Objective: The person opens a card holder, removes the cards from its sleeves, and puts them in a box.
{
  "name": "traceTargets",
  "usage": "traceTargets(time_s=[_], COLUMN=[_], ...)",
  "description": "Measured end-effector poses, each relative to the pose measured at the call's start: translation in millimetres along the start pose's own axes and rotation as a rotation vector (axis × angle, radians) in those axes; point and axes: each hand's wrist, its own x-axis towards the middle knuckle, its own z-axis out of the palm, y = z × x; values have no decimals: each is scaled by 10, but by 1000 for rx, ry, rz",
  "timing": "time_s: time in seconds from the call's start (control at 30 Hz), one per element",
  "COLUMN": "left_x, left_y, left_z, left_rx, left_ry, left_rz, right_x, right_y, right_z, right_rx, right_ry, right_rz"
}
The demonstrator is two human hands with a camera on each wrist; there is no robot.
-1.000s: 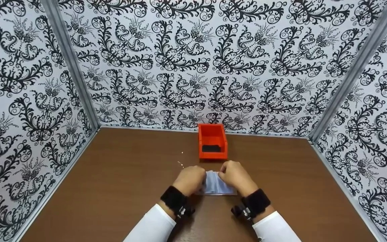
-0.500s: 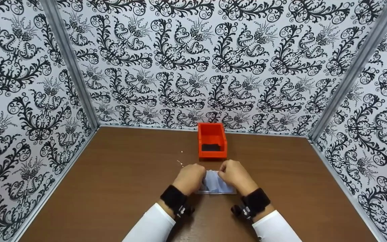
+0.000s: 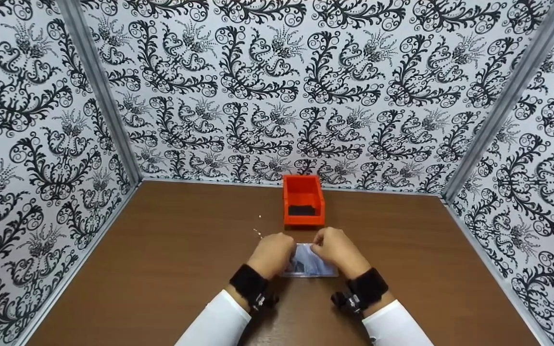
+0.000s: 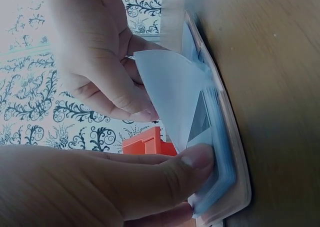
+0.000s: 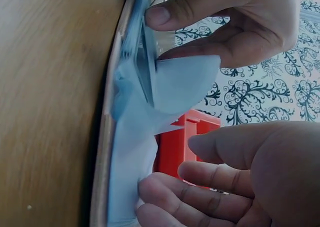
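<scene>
A small booklet of clear plastic sleeves, like a card holder, lies spread on the table in the head view. My left hand grips its left side, with the thumb on the sleeve stack in the left wrist view. One translucent sleeve page stands up in a curve between the hands. My right hand is over the right side. In the right wrist view its fingertips touch the turned pages, and the thumb stands apart from them. A dark panel shows within the left sleeves.
An orange open-front bin with something dark inside stands just beyond the hands, near the patterned back wall. Tiny light specks mark the brown table left of the booklet. Patterned walls enclose both sides.
Loose sleeve pages in the booklet's middle have shifted rightward, toward the right hand, so more of the dark left part shows. Both hands have stayed nearly in place.
</scene>
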Motion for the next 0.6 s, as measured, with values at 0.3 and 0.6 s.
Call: traceTargets(time_s=[0.3,0.6], left_x=[9,-12], left_y=[-16,-30], left_z=[17,48], left_rx=[9,24], left_ry=[3,33], left_rz=[10,39], right_x=[-66,-81], right_y=[-164,-229], right_z=[-20,69], right_rx=[34,-7], right_ry=[-75,-86], right_rz=[-83,-157])
